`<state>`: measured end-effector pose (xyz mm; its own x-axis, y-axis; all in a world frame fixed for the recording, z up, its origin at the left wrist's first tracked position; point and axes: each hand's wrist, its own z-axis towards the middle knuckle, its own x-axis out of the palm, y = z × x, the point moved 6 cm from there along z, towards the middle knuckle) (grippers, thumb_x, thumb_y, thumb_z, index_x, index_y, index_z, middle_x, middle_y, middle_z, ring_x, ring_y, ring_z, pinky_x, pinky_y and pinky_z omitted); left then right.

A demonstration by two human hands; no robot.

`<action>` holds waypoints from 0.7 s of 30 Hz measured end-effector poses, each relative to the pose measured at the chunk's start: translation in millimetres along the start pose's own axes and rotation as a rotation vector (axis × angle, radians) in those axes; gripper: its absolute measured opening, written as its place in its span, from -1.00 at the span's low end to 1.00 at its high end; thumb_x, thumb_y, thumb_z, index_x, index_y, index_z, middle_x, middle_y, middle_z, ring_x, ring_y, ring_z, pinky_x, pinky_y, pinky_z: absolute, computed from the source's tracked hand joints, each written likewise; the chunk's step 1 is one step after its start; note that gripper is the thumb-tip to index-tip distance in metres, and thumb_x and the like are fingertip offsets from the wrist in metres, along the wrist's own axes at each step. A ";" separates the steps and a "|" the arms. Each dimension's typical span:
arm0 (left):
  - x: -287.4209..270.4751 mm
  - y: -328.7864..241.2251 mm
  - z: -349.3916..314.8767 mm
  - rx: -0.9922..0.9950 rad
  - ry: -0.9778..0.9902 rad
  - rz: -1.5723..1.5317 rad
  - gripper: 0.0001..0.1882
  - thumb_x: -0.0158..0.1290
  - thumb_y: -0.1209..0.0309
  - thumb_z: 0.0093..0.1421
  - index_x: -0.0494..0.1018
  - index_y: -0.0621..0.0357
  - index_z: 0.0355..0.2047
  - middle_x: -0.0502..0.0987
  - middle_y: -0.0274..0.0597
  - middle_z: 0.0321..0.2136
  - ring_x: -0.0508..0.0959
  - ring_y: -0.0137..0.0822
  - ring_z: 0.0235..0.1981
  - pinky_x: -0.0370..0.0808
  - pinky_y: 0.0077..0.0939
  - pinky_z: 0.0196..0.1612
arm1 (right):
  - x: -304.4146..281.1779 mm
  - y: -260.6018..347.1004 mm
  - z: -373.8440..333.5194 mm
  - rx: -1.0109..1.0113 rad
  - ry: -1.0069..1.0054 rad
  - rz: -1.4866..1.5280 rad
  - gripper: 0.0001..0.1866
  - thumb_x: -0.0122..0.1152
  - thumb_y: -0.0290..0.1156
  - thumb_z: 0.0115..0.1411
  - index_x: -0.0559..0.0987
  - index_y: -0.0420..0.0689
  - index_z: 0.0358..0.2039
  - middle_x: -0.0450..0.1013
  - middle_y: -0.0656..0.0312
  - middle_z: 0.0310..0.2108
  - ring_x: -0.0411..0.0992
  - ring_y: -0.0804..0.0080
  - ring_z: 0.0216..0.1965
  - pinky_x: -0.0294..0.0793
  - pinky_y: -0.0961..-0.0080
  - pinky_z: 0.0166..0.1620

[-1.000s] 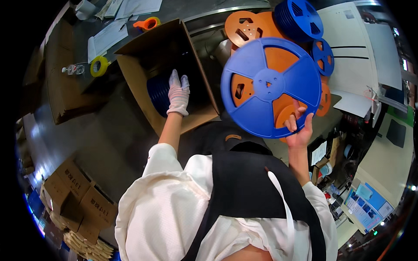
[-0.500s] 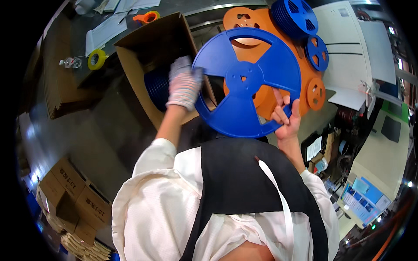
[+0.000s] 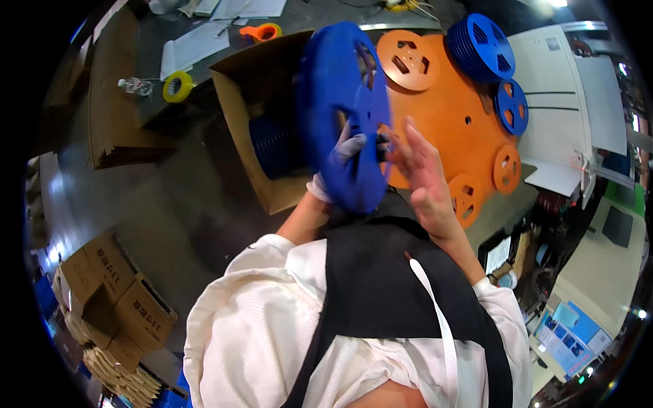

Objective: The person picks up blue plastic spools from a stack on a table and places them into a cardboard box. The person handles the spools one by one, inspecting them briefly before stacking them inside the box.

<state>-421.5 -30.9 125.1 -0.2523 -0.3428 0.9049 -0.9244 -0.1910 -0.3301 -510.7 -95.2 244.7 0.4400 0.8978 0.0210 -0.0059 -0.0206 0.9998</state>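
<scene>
Blue reel point(image 3: 343, 115), a large flat plastic spool, stands nearly edge-on between our two hands in the head view, just above our chest and in front of the open cardboard box point(image 3: 248, 129). Our gloved left hand point(image 3: 340, 160) reaches through or around its lower half, fingers curled against the hub area, so it is grasping the reel. Our bare right hand point(image 3: 422, 170) is spread flat with fingers open beside the reel's right face; whether the fingertips press the flange or only hover just beside it we cannot tell.

Inside the box, a stack of similar blue reels point(image 3: 272, 146) stands on edge. Behind the held reel lies a big orange disc point(image 3: 449, 115) with smaller orange reels point(image 3: 408, 61) on it, and more blue spools point(image 3: 479, 44) are stacked at its far side. A yellow tape roll point(image 3: 178, 87) and an orange tape dispenser point(image 3: 262, 32) sit on the dark bench to the left.

We judge the reel light but wide, with thin flanges that could flex or crack if squeezed at the rim. Taking it by the hub or through the spoke openings looks safest, with the other palm steadying the flat face. The smooth plastic may slip against the glove.
</scene>
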 end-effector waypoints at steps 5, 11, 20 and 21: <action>0.7 -3.0 -29.2 -0.159 0.375 -0.673 -0.31 0.12 0.08 0.08 0.24 0.17 0.15 0.41 0.05 -0.03 0.45 -0.09 -0.06 0.45 -0.20 0.05 | -70.4 -25.2 -24.2 0.000 -0.505 -0.404 -0.36 0.10 -0.31 0.27 0.11 -0.16 0.30 -0.05 0.00 0.36 -0.05 0.15 0.37 -0.05 0.26 0.34; 8.8 0.8 -36.9 -0.234 0.464 -0.749 -0.30 0.11 0.05 0.08 0.24 0.18 0.15 0.41 0.06 -0.02 0.45 -0.09 -0.05 0.44 -0.21 0.06 | -69.8 -68.6 -32.5 0.301 -0.457 0.468 -0.45 -0.07 -0.15 0.36 0.12 -0.09 0.26 0.27 0.06 0.15 0.36 0.18 0.10 0.47 0.17 0.05; 14.9 10.4 -35.5 -0.307 0.463 -0.742 -0.27 0.10 0.02 0.09 0.23 0.23 0.15 0.41 0.05 -0.01 0.45 -0.10 -0.02 0.42 -0.22 0.10 | -63.3 -81.9 -41.4 0.325 -0.598 0.617 -0.56 -0.24 0.00 0.38 0.27 0.01 0.12 0.36 0.13 -0.02 0.47 0.22 -0.14 0.56 0.30 -0.18; 13.8 11.4 -34.0 -0.295 0.469 -0.727 -0.26 0.10 0.01 0.11 0.21 0.26 0.15 0.40 0.03 -0.01 0.45 -0.10 -0.01 0.40 -0.22 0.13 | -63.7 -84.1 -39.7 0.340 -0.611 0.673 -0.55 -0.26 0.02 0.39 0.30 0.01 0.10 0.36 0.13 -0.02 0.48 0.21 -0.15 0.55 0.30 -0.18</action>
<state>-445.1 -6.6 143.0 0.3899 0.1916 0.9007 -0.9204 0.0510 0.3876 -573.9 -133.2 159.4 0.8306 0.2703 0.4868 -0.2090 -0.6590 0.7225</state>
